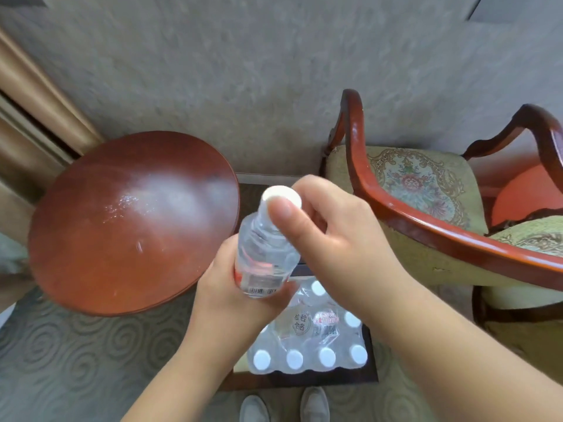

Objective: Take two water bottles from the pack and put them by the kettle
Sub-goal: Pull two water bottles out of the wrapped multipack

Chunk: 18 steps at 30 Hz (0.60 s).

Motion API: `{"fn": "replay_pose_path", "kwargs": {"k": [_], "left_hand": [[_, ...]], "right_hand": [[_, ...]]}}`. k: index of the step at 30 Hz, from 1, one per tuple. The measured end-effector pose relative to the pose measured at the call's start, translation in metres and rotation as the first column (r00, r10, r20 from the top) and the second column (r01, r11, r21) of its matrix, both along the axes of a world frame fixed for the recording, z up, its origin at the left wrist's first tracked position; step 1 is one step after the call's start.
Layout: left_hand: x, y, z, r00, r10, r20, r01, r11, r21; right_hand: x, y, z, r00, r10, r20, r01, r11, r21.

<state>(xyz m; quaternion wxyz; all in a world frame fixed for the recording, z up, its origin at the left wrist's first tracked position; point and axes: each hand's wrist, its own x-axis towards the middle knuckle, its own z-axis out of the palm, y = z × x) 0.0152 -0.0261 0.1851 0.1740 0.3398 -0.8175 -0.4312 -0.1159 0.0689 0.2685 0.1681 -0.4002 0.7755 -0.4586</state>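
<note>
A clear plastic water bottle [264, 251] is up in the air, held in both hands over the pack [310, 336]. It leans a little, with its top pointing up and to the right. You can see right through it. It has a flat white cap [281, 196] and a label with red on it and a small black barcode near the bottom.

The left hand [234, 287] is wrapped around the lower part of the bottle, right on the label. The right hand [329, 229] is closed on the top of the bottle, with the thumb pressed against the side of the cap.

The pack sits below the hands on a small dark stand [370, 379]. It is wrapped in shiny clear plastic, and round white caps show in rows through the wrap. There is a round stamp and a red label on top of it.

A round, shiny brown table [128, 220] is to the left, close to the bottle. A chair [426, 190] with red-brown wood arms and a flowery seat is to the right. The carpet [76, 354] has swirls on it. Two grey shoes [285, 406] show at the bottom.
</note>
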Motion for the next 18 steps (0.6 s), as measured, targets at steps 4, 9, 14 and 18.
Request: {"fn": "replay_pose_path", "kwargs": {"k": [4,9,14,18], "left_hand": [[0.017,0.006,-0.017,0.999,-0.018,0.032,0.016,0.998,0.066],[0.030,0.017,-0.037,0.995,0.098,-0.036,-0.088,0.976,0.201],[0.031,0.019,-0.035,0.986,0.145,-0.081,-0.122,0.964,0.237],[0.035,0.016,-0.033,0.985,0.129,-0.112,-0.097,0.962,0.255]], "right_hand": [[-0.008,0.020,-0.064,0.793,-0.180,0.581,0.146,0.984,0.105],[-0.001,0.045,-0.149,0.978,-0.125,0.166,0.006,0.816,0.578],[0.029,0.041,-0.213,0.941,0.327,-0.093,-0.001,0.276,0.961],[0.038,0.022,-0.225,0.954,0.282,-0.100,0.034,0.229,0.973]]}}
